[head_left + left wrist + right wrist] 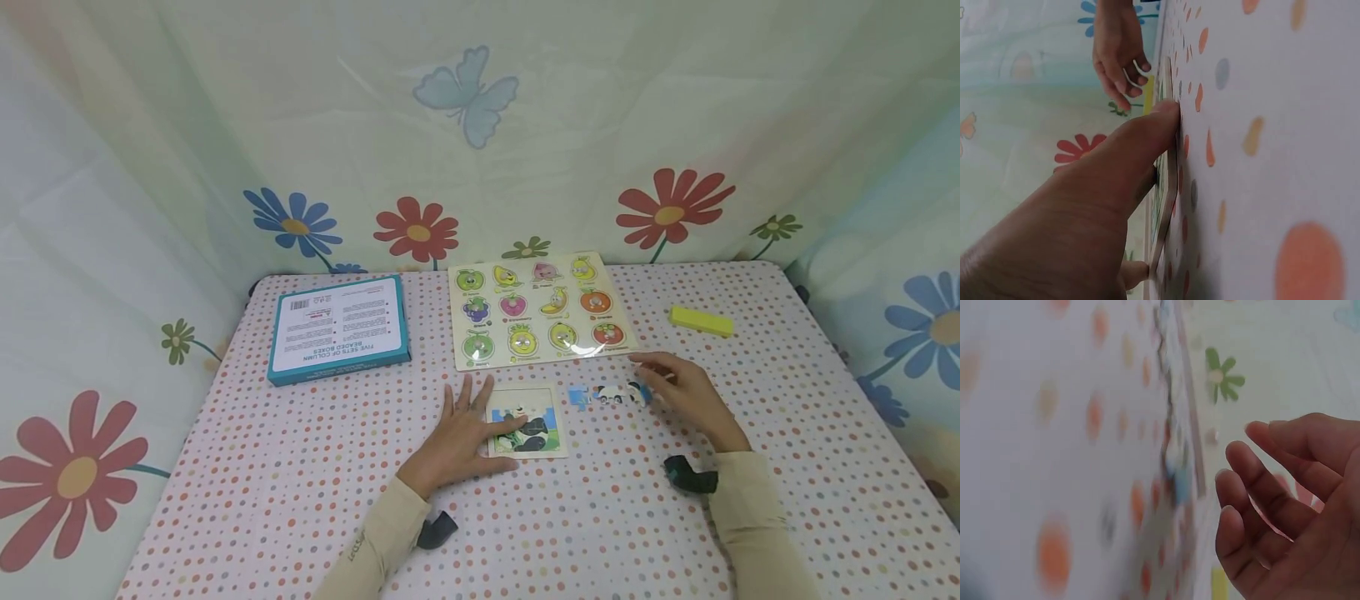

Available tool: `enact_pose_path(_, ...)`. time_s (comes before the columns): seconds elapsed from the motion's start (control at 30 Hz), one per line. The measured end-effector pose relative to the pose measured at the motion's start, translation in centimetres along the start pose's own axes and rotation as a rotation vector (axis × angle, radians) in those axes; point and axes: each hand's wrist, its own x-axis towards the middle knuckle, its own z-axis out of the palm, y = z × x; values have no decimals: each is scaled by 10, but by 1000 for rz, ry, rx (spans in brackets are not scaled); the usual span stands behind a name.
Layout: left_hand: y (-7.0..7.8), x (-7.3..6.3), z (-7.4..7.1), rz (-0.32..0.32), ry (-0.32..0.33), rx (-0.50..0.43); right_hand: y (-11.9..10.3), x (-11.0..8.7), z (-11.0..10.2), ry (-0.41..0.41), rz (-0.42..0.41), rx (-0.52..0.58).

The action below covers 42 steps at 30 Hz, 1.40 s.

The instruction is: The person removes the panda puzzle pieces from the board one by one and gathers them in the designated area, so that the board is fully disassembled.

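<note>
My left hand (468, 437) rests with spread fingers over the left side of a small square panda puzzle (551, 451), one finger lying on the picture. In the left wrist view the thumb (1129, 144) touches the near edge of the puzzle board (1165, 234). To the right of the board, loose panda puzzle pieces (609, 395) lie in a row on the tablecloth. Just over the right end of that row is my right hand (690, 400). Its fingers (1250, 481) are loosely bent in the right wrist view, with nothing between them, apart from the pieces (1180, 481).
Behind the hands lies a fruit puzzle board (540, 325) with knobbed pieces. A teal-edged box (337, 329) is at the back left, and a yellow block (701, 321) at the back right. Floral curtains (330, 108) surround the dotted tablecloth (562, 533).
</note>
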Motion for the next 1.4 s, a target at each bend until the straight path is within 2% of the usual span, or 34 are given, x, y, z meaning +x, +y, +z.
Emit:
enact_pose_path(0.17, 0, 0, 1, -1, -6, -12, -32, 12, 20, 15, -106, 24)
enact_pose_path(0.37, 0, 2, 1, -18, 5, 2, -69, 25, 56, -99, -268, 72)
enact_pose_path(0.53, -3, 1, 2, -9, 32, 22, -89, 30, 85, -195, -293, 91)
enact_pose_path(0.83, -4, 0, 3, -8, 34, -7, -98, 33, 112, -299, -329, 97)
enact_pose_path(1.03, -4, 0, 3, 2, 34, 8, -99, 33, 118, -279, -416, 4)
enact_pose_path(1.17, -3, 0, 3, 7, 36, 17, -100, 32, 119, -278, -430, -39)
enact_pose_path(1.4, -3, 1, 3, 7, 46, 25, -102, 29, 117, -286, -434, -26)
